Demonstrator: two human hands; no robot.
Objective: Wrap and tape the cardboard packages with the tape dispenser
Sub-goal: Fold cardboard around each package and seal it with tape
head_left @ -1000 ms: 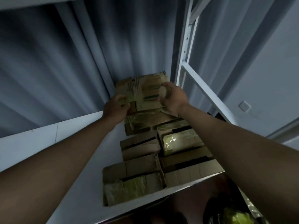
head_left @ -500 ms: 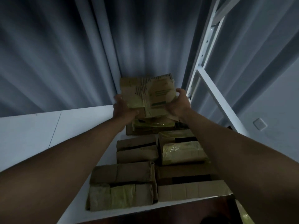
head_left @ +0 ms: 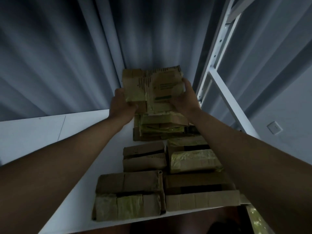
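left hand (head_left: 121,105) grip: curled on flat taped brown cardboard package (head_left: 152,86) | right hand (head_left: 184,97) grip: curled on package's right edge | package: atop rear stack on white shelf (head_left: 81,149)

The taped package (head_left: 152,86) now sits higher above the stack (head_left: 160,127), and the right hand (head_left: 184,97) grips further up its side edge.
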